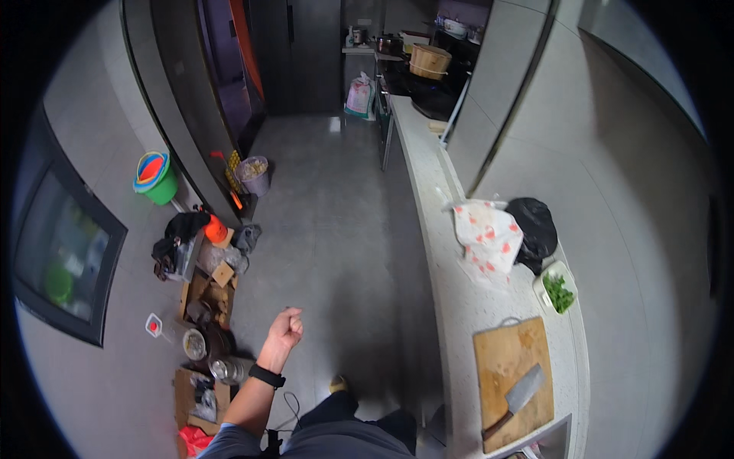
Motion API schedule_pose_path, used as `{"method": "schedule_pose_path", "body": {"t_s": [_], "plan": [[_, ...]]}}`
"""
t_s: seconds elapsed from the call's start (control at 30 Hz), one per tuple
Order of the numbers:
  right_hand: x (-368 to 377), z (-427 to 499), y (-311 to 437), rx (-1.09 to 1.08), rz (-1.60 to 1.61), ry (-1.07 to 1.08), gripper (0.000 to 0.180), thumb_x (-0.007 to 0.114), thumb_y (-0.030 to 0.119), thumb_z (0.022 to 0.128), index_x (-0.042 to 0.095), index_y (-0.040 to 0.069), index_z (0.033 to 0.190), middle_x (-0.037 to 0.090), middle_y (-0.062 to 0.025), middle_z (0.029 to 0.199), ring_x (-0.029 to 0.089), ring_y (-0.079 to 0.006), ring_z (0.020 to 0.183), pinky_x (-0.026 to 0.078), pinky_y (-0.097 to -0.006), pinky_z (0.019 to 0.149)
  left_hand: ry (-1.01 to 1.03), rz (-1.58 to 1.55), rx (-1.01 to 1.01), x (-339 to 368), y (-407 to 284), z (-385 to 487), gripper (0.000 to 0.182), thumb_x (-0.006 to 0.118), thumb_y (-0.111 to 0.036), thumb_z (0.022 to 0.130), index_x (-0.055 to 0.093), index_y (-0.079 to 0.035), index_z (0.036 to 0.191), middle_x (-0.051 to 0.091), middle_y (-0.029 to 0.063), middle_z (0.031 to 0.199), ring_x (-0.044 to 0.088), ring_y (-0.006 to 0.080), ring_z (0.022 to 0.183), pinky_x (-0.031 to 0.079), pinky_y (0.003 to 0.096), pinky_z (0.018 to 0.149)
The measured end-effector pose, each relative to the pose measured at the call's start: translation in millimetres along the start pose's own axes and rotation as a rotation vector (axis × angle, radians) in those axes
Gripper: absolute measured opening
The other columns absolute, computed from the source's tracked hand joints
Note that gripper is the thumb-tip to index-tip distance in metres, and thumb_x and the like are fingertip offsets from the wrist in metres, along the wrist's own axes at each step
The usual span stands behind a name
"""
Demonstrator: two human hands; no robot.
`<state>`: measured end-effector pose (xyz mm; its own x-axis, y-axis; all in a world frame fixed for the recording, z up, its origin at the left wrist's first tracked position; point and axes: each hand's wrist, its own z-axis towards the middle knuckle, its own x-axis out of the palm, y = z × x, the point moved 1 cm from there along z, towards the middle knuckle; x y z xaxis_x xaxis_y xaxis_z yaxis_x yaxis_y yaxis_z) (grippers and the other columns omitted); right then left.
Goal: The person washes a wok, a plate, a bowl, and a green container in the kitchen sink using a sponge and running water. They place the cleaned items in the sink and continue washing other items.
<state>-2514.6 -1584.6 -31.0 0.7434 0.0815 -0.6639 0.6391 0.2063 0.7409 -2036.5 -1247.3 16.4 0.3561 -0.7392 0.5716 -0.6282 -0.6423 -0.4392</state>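
Note:
My left hand (287,328) hangs over the grey tiled floor with its fingers curled in and nothing visible in them. A black band (266,376) circles that wrist. My right hand is out of view. On the pale speckled counter (421,192) to my right lies a wooden cutting board (499,367), with a cleaver (523,393) resting across it, its dark handle towards me. Beyond the board stands a white container of green leaves (558,292). A white plastic bag with red marks (487,235) sits beside a black plastic bag (533,229).
Along the left wall stand a cardboard box (186,396), a dark jar (215,344), stacked buckets (157,183) and a waste bin (254,175). A wooden steamer (429,60) is on the far stove (401,80). A filled sack (360,96) rests on the floor near it.

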Motion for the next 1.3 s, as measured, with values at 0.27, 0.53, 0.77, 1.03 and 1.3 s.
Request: {"method": "schedule_pose_path", "body": {"t_s": [0.27,0.53,0.77,1.03,1.3], "plan": [[193.4,7.8,305.8,0.18,0.767,0.379,0.045,0.052,0.022,0.092,0.022,0.016,0.059,0.018,0.0033,0.051,0.021,-0.007,0.043,0.022,-0.0243,0.042,0.277,-0.18,-0.133,114.2,-148.4,125.5,0.042,0.064,-0.019,0.085,0.03,-0.018,0.06,0.019,-0.0087,0.048,0.013,0.0054,0.037,0.013,0.0221,0.036],[421.2,79.3,578.6,0.587,1.361,1.639,0.046,0.03,0.033,0.091,0.025,0.016,0.049,0.029,-0.0003,0.046,0.029,-0.0182,0.044,0.025,-0.0318,0.046,0.306,-0.113,-0.08,106.5,-300.7,302.9,0.05,0.054,-0.039,0.089,0.025,-0.019,0.053,0.017,-0.007,0.045,0.015,0.0068,0.035,0.015,0.0237,0.034],[668.5,93.6,916.9,0.159,1.338,2.001,0.046,0.032,0.028,0.091,0.019,0.016,0.048,0.016,0.0012,0.046,0.017,-0.0153,0.043,0.019,-0.0317,0.045,-0.072,-0.511,0.118,45.5,-369.9,350.2,0.048,0.049,-0.046,0.088,0.028,-0.02,0.054,0.02,-0.0069,0.046,0.015,0.0072,0.038,0.014,0.0237,0.035],[1005.9,125.3,1095.0,0.316,1.358,1.777,0.042,0.043,0.022,0.088,0.019,0.016,0.054,0.015,0.003,0.05,0.015,-0.0104,0.044,0.016,-0.0267,0.043,-0.447,0.477,1.228,70.6,-564.0,410.4,0.068,0.065,-0.023,0.082,0.029,-0.007,0.137,0.023,0.0178,0.142,0.044,0.03,0.117,0.035,0.0394,0.101],[1178.3,258.1,1100.5,0.648,1.356,1.275,0.042,0.049,0.034,0.091,0.034,0.016,0.057,0.023,0.0035,0.049,0.024,-0.0099,0.042,0.021,-0.0253,0.04,0.337,-0.516,0.756,260.4,-875.9,610.3,0.039,0.037,-0.027,0.097,0.023,-0.016,0.063,0.014,-0.005,0.055,0.011,0.0047,0.042,0.012,0.0218,0.035]]}}
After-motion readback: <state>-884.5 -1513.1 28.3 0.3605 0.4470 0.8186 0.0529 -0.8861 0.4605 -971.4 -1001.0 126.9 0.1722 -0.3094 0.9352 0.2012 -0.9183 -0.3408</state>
